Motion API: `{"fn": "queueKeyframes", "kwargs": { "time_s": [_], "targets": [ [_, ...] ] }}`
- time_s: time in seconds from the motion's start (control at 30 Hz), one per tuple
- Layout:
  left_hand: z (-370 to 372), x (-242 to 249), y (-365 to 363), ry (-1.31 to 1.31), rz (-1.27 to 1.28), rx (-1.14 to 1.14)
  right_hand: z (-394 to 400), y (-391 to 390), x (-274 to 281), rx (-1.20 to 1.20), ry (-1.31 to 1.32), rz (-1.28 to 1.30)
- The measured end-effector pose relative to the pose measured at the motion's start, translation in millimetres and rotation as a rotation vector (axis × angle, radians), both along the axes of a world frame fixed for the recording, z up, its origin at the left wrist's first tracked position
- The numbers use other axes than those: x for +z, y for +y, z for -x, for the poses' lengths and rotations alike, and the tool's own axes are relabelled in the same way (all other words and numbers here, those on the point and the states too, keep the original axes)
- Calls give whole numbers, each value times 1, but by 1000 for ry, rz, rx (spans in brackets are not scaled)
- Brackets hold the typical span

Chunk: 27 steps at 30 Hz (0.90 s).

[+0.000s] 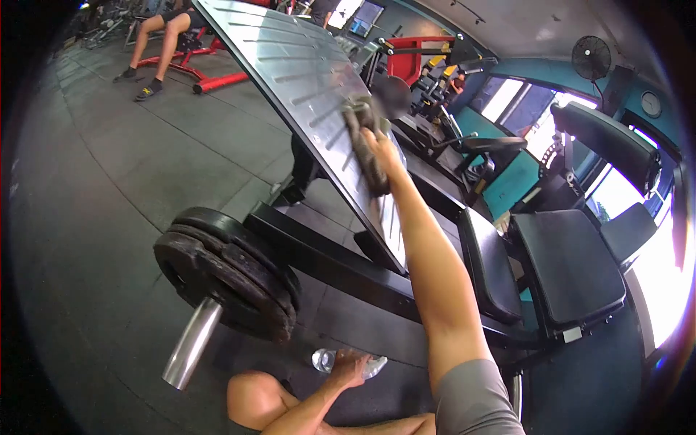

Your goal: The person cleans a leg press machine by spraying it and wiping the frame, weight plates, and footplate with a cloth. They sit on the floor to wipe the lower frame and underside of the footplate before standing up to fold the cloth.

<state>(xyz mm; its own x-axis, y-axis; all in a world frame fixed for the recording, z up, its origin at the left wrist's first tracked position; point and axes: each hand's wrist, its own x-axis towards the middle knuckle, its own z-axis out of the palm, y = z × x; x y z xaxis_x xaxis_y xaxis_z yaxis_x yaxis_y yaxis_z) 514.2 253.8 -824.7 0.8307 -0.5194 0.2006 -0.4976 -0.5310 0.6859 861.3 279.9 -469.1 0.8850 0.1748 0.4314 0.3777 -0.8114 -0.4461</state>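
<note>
My right hand (379, 151) reaches up and forward, its fingers closed around a dark, folded cloth (362, 141). The cloth lies against the slanted, ribbed metal footplate (297, 80) of a leg press machine, near its right edge. Low in the view, my left hand (349, 368) is wrapped around a transparent plastic bottle (323, 359). The bottle is held nearly sideways above the floor beside my bent knee (254, 399), and both its ends show past the fingers.
Dark weight plates (225, 268) sit on a steel bar (194, 344) at the left. Black padded seats (569, 264) stand at the right. Behind are more gym machines and a wall fan (591, 58). At upper left, another person's legs (163, 47) rest by a red-framed bench (217, 81).
</note>
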Motion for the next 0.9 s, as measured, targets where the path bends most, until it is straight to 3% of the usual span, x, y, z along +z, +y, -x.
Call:
{"fn": "queueKeyframes", "kwargs": {
  "time_s": [0.03, 0.07, 0.17, 0.2, 0.3, 0.37, 0.4, 0.53, 0.6, 0.67, 0.73, 0.83, 0.9],
  "targets": [
    [-3, 0, 1, 0, 10, 27, -38, -10, -14, -63, -93, -56],
    [-4, -2, 1, 3, 22, 53, -51, -12, -12, -150, -107, 49],
    [-12, -6, 2, 69, 44, 58, -38, -1, 3, -26, 61, -48],
    [-12, -3, 0, 81, 34, 58, 6, 18, 15, 92, 72, -84],
    [-9, -4, -4, 24, 23, 53, 79, 42, 6, 311, -252, -13],
    [-9, -10, -4, 7, 29, 42, 101, 26, 4, 391, -143, -58],
    [-9, -13, -4, 18, 29, 33, 105, 14, 3, 352, -12, -135],
    [-16, -31, -5, 49, 140, 83, 82, -44, -35, 69, -79, -205],
    [-23, -21, -1, 92, 46, 92, 88, -67, -54, -1, -136, -158],
    [-22, -17, 4, 117, 114, 115, 144, -65, -44, 31, -36, -101],
    [-21, -13, 5, 83, 81, 132, 192, -75, -51, 192, -160, -17],
    [-18, -21, 2, 43, 60, 98, 269, -101, -49, 145, 69, 0],
    [-14, -11, 4, 64, 1, 75, 295, -141, -65, -97, 116, -208]
  ]
}}
